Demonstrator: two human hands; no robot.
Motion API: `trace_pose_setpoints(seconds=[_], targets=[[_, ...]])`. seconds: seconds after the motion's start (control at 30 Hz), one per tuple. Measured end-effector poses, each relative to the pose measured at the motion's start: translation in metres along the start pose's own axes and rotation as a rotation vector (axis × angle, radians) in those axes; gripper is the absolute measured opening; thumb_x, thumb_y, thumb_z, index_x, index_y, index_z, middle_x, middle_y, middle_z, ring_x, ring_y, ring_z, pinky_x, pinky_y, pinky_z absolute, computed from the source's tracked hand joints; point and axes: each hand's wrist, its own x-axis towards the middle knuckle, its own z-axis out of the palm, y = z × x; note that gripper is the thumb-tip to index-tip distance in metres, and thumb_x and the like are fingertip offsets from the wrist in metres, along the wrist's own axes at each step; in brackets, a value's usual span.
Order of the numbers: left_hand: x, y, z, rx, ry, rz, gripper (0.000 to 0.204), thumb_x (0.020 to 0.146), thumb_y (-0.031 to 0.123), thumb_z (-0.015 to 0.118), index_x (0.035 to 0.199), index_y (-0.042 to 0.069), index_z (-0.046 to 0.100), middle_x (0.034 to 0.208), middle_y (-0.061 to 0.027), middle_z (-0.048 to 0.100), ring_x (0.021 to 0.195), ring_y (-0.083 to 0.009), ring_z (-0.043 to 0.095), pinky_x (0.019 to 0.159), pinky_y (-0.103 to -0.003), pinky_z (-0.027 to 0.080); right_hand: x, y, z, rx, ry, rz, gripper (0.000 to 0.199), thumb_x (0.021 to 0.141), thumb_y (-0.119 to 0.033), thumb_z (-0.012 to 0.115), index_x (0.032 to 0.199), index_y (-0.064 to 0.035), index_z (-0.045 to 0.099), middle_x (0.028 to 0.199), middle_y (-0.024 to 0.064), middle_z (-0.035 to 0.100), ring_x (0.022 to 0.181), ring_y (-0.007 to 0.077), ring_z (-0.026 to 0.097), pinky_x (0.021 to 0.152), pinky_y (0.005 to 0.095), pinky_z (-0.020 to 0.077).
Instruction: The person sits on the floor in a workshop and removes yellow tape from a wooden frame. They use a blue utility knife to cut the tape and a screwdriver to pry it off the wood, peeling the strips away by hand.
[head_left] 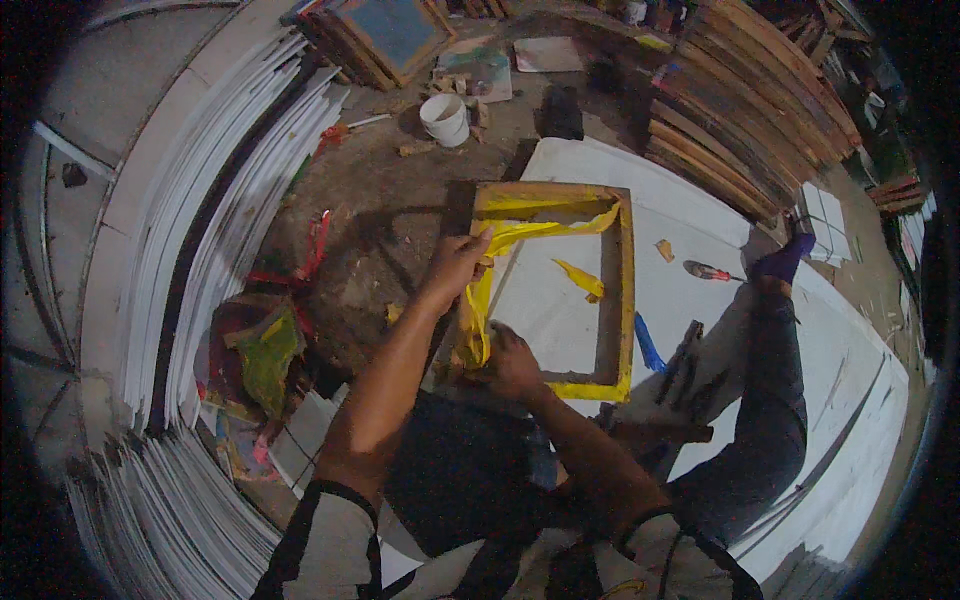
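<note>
Left hand (455, 265) pinches yellow tape (478, 300) above right hand (512, 362) gripping wooden frame (627, 290).

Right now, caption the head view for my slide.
Both hands, left hand and right hand, pull yellow mesh off a wooden frame on a white board.

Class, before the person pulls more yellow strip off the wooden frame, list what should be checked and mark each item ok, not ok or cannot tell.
1. Left hand pinches the yellow strip: ok.
2. Right hand braces the wooden frame at its near corner: ok.
3. Strip fully free of the frame's far edge: not ok, it clings there.
4. Screwdriver lies clear of the frame: ok.
5. Staples or nails left in the frame: cannot tell.
</note>
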Motion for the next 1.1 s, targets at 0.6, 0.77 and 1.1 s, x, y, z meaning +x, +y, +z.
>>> trace_pose_setpoints(seconds=[0.6, 0.77, 1.1], targets=[[-0.05, -0.252, 0.045, 0.579, 0.391, 0.026, 0.052, 0.106, 0.04, 0.044, 0.143, 0.004, 0.05, 0.139, -0.0271, 0.05, 0.122, -0.0445, 0.052, 0.101, -0.05, 0.044, 0.082, 0.048, 0.027, 1.117, 0.164, 0.262, 0.027, 0.102, -0.025, 0.059, 0.102, 0.0007, 0.066, 0.095, 0.0078, 0.07, 0.084, 0.017, 0.063, 0.075, 0.0331, 0.0502], [-0.051, -0.212, 0.052, 0.554, 0.31, -0.029, 0.051, 0.102, 0.04, 0.05, 0.14, 0.007, 0.054, 0.14, -0.0293, 0.048, 0.127, -0.0466, 0.049, 0.102, -0.052, 0.044, 0.168, 0.092, -0.09, 1.099, 0.522, 0.13, 0.043, 0.098, -0.046, 0.061, 0.102, -0.0034, 0.063, 0.097, 0.0075, 0.067, 0.088, 0.0209, 0.061, 0.077, 0.0392, 0.0491], [-0.044, -0.261, 0.056, 0.686, 0.476, 0.083, 0.059, 0.093, 0.047, 0.06, 0.128, 0.0, 0.061, 0.119, -0.032, 0.06, 0.109, -0.0489, 0.06, 0.092, -0.054, 0.05, 0.204, 0.101, -0.244, 1.065, 0.817, 0.255, 0.043, 0.097, -0.042, 0.066, 0.115, -0.002, 0.061, 0.099, 0.0084, 0.064, 0.09, 0.0201, 0.063, 0.079, 0.0388, 0.0529]])
